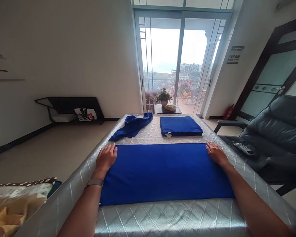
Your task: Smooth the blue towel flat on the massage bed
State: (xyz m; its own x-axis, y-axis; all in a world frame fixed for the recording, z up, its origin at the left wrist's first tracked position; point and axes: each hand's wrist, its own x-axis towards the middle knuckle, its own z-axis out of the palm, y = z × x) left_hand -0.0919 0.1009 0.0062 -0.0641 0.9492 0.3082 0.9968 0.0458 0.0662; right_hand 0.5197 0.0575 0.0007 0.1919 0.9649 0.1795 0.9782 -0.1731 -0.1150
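A blue cloth [162, 174] lies spread flat across the quilted silver table cover [172, 217], its long sides running left to right. My left hand [107, 156] rests on its far left corner, palm down with the fingers stretched out. At the far right corner lies my right hand [215, 153], likewise flat with fingers extended. Beyond the spread cloth, a neat stack of folded blue cloths [180, 125] sits to the right, a white tag showing at its near edge. A crumpled blue cloth [133, 125] is at the far left.
A black reclining chair [273, 131] with a grey device [245, 148] on its seat stands to the right. Past the far table edge, a small table holds a potted plant [164, 97] and a tissue pack [171, 107]. A patterned cushion [19, 200] is at lower left.
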